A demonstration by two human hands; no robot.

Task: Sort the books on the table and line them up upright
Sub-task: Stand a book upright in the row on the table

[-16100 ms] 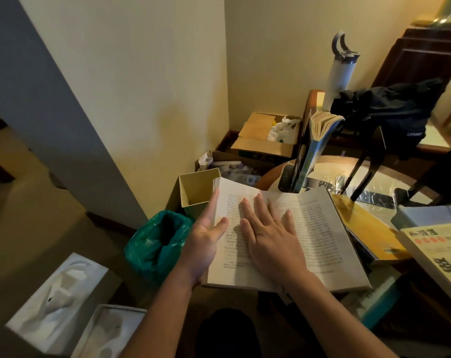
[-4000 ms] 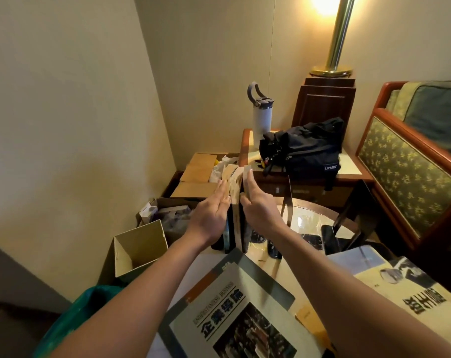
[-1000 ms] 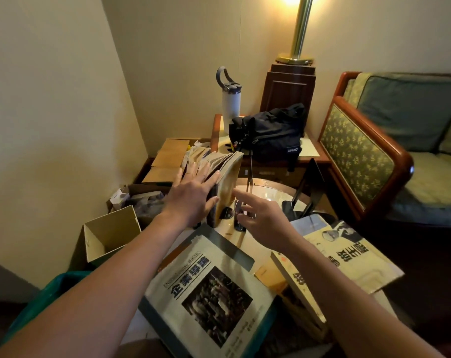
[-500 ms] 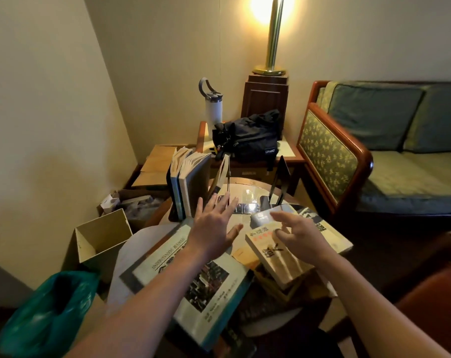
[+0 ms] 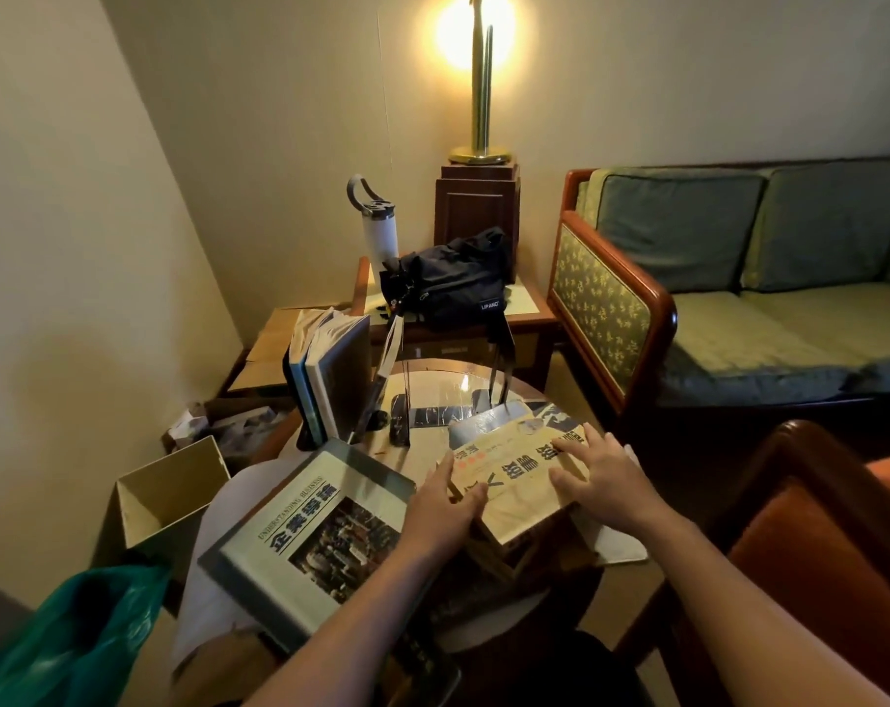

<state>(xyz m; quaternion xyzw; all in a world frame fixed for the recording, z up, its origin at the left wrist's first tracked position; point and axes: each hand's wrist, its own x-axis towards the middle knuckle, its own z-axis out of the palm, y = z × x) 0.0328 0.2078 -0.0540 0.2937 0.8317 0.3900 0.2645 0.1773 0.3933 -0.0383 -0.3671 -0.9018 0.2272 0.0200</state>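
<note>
pickup: my left hand and right hand rest flat, ungripping, on the yellow book; next calls for gripping it, standing it by upright books ahead.

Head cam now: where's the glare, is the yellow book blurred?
Head view: lamp blows out into a halo on the wall. Head view: a small glint on the glass tabletop. Head view: yellow book, touched by the left hand and right hand, is dim but its large title reads sharp. Head view: wall corner leans, wide-angle distortion.

Left hand — now on yellow book
</note>
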